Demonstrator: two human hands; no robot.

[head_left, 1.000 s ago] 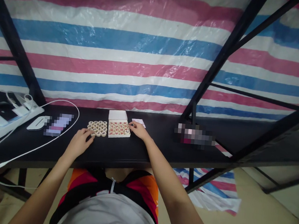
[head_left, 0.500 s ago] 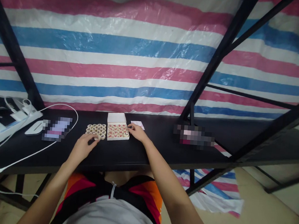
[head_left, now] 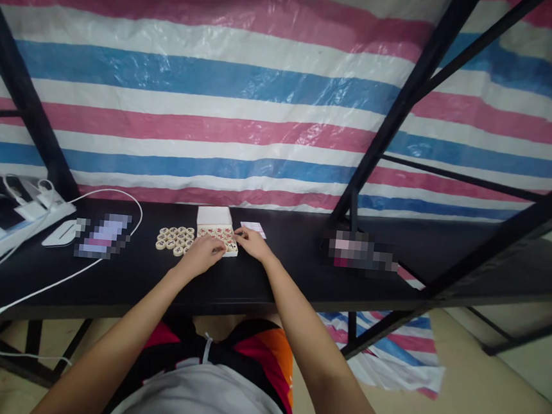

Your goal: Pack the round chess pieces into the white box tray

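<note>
An open white box stands on the black table, with its lid raised at the back and rows of round pieces, mostly red-marked, inside. My left hand reaches over the front of the box, fingers closed on a round piece. At the box's right edge, my right hand rests with thumb and fingertips apart, touching the side. Left of the box, several round pieces with dark marks lie grouped on the table.
A pinkish paper slip lies behind my right hand. To the left are a blurred phone, a white device, a power strip and a white cable. A blurred object sits at the right near a black frame post.
My left hand has moved right, from the grouped pieces to over the front of the box, with a piece in its fingers. My right hand has stayed at the box's edge.
</note>
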